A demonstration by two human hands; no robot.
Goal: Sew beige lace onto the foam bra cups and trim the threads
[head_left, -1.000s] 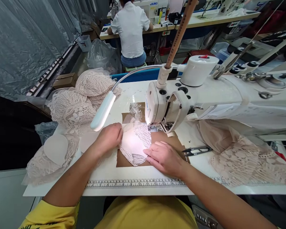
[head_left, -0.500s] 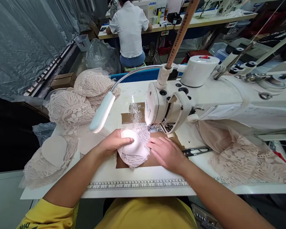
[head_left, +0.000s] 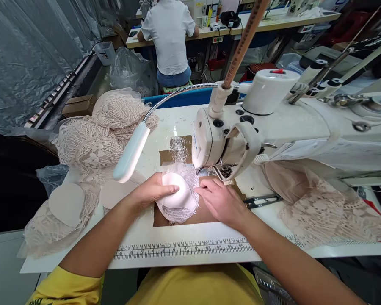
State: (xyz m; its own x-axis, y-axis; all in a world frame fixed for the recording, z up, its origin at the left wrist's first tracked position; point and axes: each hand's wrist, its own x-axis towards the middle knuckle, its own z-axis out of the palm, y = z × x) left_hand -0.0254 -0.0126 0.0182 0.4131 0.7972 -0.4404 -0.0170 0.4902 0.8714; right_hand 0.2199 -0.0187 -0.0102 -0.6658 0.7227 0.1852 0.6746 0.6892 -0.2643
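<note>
A lace bra cup (head_left: 179,216) with a smooth pale pad (head_left: 174,195) lies on a brown patch of the table, its right edge close to the needle area of a white sewing machine (head_left: 206,140). My left hand (head_left: 152,190) grips its left side, thumb pressed on the pad and fingers underneath. At the lace's right edge, my right hand (head_left: 220,201) is closed with thumb and forefinger pinching the border. Part of the right fingers is hidden under the hand. Thread snips (head_left: 263,201) lie just right of that hand.
Stacked lace cups (head_left: 114,114) rise at the back left, more pads and lace (head_left: 66,207) in front. A lamp (head_left: 131,152) hangs over the left. Lace pieces (head_left: 333,207) lie right. A ruler tape (head_left: 184,248) runs along the front edge. A person (head_left: 168,38) sits ahead.
The view has shifted slightly. Both hands keep their hold on the lace bra cup, which sits almost where it was beside the needle, turned very little.
</note>
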